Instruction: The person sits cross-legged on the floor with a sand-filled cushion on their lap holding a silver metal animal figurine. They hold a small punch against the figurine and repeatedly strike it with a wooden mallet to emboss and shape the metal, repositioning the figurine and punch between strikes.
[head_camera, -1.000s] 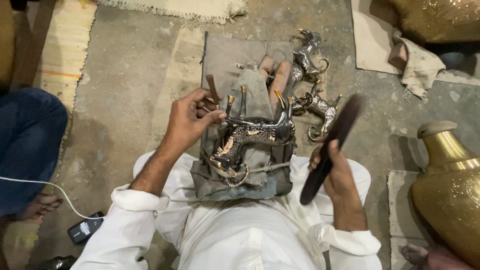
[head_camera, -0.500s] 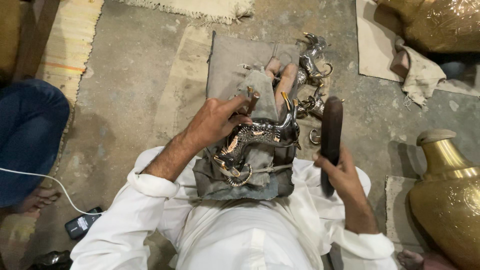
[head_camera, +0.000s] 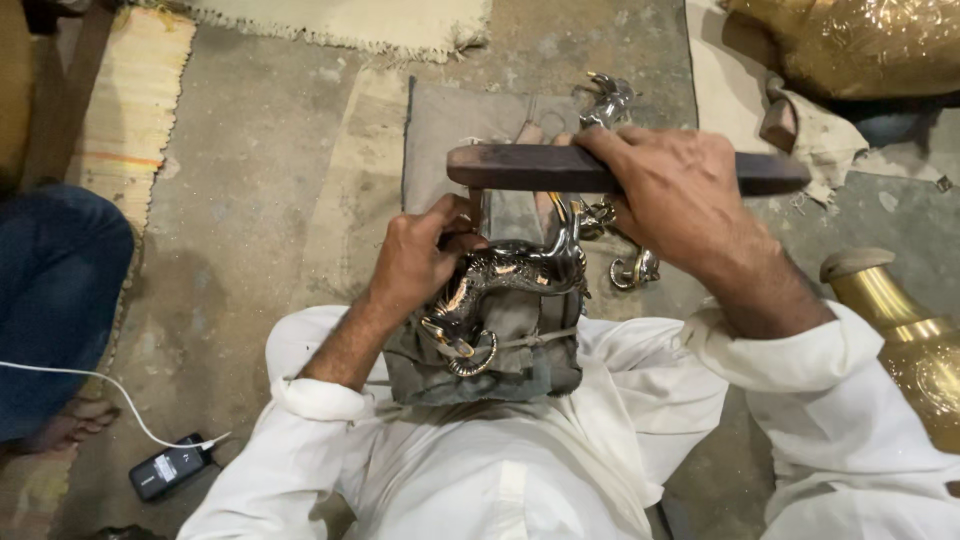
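Since the frame half a second back, the right hand (head_camera: 680, 195) has swung the dark wooden bar (head_camera: 560, 168) from upright beside the lap to lying crosswise above the work, fingers closed around its middle. The left hand (head_camera: 425, 262) is clamped on something small against the back of the shiny metal animal figure (head_camera: 510, 275), which rests on a grey cloth pad (head_camera: 520, 345) over the person's lap. A blow landing off line could catch the left knuckles, since they sit just under the bar; the figure could also skid on the cloth and mar its polish. 2 more figures (head_camera: 615, 215) lie just beyond. No package, label or sign shows; only a small black charger box (head_camera: 168, 468) on a white cable (head_camera: 70, 385) and a brass vase (head_camera: 905, 335) at the right
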